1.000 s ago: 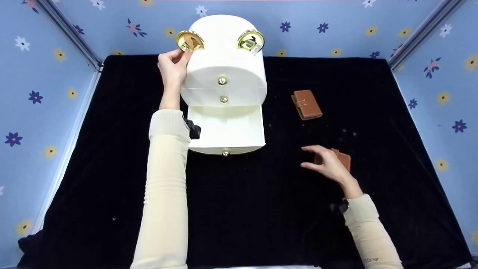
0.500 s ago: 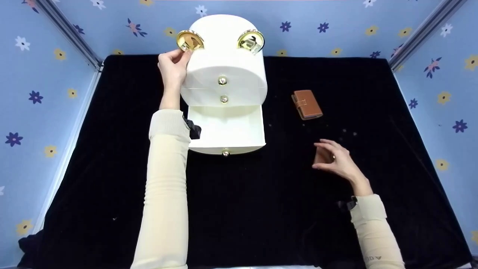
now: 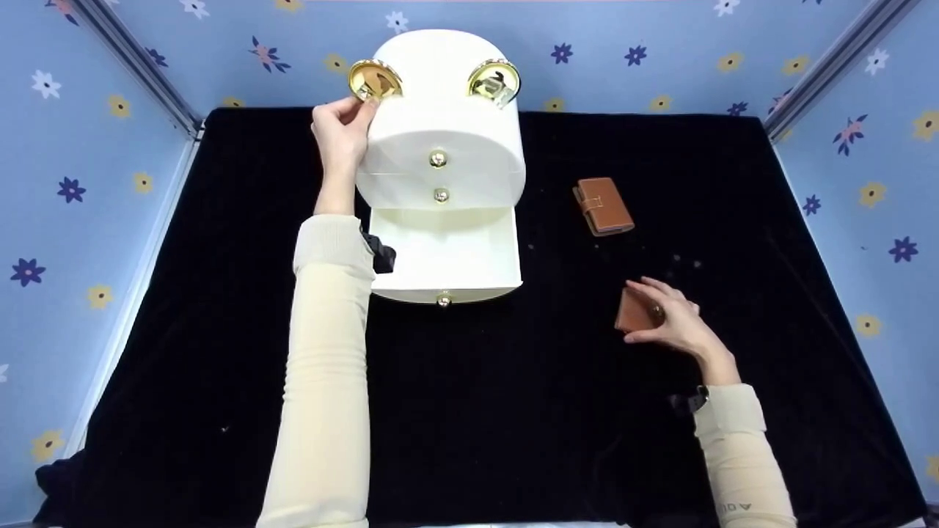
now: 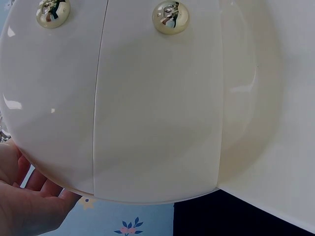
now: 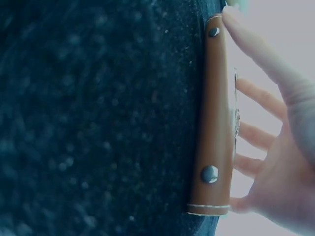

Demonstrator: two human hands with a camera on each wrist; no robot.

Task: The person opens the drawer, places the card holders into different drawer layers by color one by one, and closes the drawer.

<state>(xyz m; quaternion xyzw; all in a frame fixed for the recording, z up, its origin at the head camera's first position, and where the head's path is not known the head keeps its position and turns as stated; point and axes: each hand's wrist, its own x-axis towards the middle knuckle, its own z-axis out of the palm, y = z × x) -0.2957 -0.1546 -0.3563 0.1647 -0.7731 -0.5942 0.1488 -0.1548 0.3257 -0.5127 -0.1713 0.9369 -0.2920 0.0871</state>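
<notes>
A white drawer cabinet (image 3: 440, 117) with round gold ears (image 3: 375, 79) and gold knobs stands at the back, its bottom drawer (image 3: 455, 253) pulled out with a pale, bare inside. My left hand (image 3: 341, 136) holds its left side just under the left ear; in the left wrist view my fingers (image 4: 49, 189) curl at the cabinet's edge. On the right, my right hand (image 3: 675, 319) spans a small brown leather notebook (image 3: 634, 312), thumb at one edge and fingers at the other. Its riveted spine (image 5: 215, 113) shows in the right wrist view.
A second brown notebook (image 3: 605, 205) with a strap lies on the black cloth (image 3: 477, 411) right of the cabinet. Blue flowered walls (image 3: 601, 44) close in the back and both sides.
My right hand has shifted right and closed in around the near notebook, whose left part now shows beyond the fingers. The left hand, cabinet and far notebook stay put.
</notes>
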